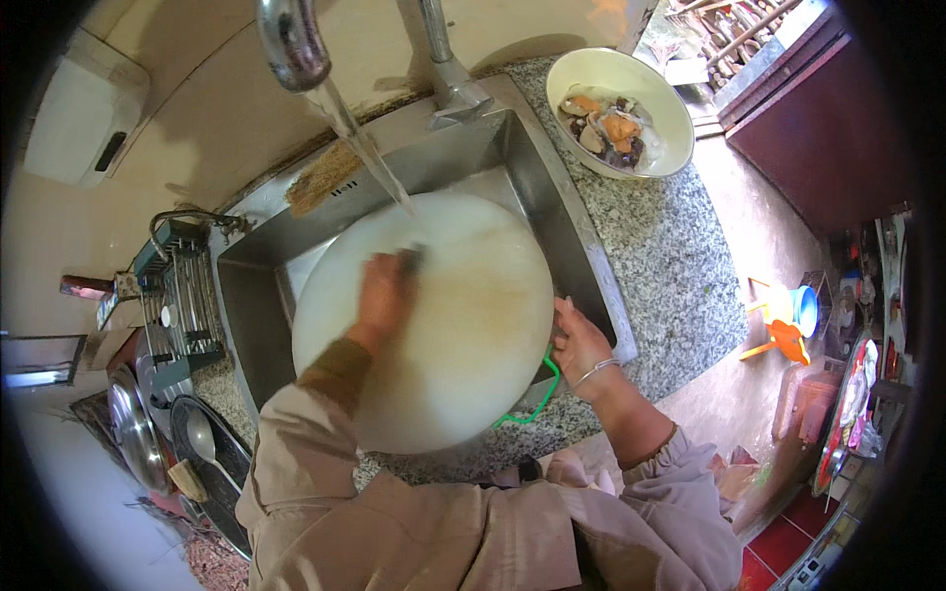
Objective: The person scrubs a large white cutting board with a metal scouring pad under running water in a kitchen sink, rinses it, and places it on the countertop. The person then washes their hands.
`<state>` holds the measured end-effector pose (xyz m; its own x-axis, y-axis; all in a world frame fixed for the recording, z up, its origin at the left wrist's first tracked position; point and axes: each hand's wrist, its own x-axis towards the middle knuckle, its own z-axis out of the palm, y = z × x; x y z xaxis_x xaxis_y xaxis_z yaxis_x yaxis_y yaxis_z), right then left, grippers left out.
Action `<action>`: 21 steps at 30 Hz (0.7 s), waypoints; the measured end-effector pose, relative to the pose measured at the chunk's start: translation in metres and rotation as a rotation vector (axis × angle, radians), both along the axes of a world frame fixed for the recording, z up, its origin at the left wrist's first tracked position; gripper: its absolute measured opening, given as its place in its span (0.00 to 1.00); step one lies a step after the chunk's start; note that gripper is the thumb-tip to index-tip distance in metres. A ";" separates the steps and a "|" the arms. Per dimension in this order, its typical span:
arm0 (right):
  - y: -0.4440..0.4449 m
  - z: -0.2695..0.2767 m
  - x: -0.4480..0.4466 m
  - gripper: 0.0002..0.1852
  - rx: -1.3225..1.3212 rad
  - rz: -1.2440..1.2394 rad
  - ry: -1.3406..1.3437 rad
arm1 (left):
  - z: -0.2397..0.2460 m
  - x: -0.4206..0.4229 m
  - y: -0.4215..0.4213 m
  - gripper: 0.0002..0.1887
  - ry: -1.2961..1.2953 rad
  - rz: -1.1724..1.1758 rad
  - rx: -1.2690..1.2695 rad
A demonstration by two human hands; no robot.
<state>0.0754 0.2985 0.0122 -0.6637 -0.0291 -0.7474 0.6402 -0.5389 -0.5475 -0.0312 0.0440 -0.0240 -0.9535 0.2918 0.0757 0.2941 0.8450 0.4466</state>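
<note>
A thick, round white cutting board point(473, 295) leans over the steel sink point(240, 303), its near edge above the granite front. Water from the faucet point(295, 44) runs onto its far part. My left hand point(384, 295), blurred, is on the board's face with a small dark thing, perhaps a scrubber point(411, 258), at its fingers. My right hand point(584, 343) grips the board's right rim, the thumb side up and a bracelet at the wrist. Beside that hand a green loop handle point(550, 395) sticks out from the rim. Brownish stains mark the board's surface.
A cream bowl point(621, 66) with food scraps stands on the granite counter point(658, 251) at the right. A brown bristle brush point(321, 177) lies on the sink's back ledge. Left of the sink are a utensil rack point(181, 303) and a dark tray point(214, 473) with a ladle.
</note>
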 end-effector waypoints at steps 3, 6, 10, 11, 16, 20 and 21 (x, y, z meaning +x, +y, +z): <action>-0.006 -0.006 0.003 0.27 0.236 0.105 0.189 | -0.038 -0.029 -0.004 0.15 0.039 0.235 -0.154; -0.010 -0.004 0.002 0.28 -0.034 -0.138 0.070 | -0.043 -0.029 0.055 0.15 -0.002 0.045 0.020; -0.006 0.007 -0.004 0.34 -0.045 -0.136 0.043 | -0.002 0.028 0.128 0.16 -0.011 -0.256 0.132; -0.006 0.009 -0.005 0.34 -0.072 -0.147 0.024 | 0.011 0.047 0.126 0.18 0.001 -0.347 0.238; -0.002 0.011 -0.006 0.36 -0.122 -0.111 -0.010 | 0.028 0.045 0.031 0.21 -0.084 -0.207 -0.003; -0.002 0.008 -0.003 0.36 -0.106 -0.072 0.034 | 0.006 -0.002 0.017 0.19 0.017 0.295 -0.121; -0.002 0.008 -0.003 0.36 -0.095 -0.075 0.028 | 0.001 -0.001 0.038 0.17 -0.046 0.232 -0.171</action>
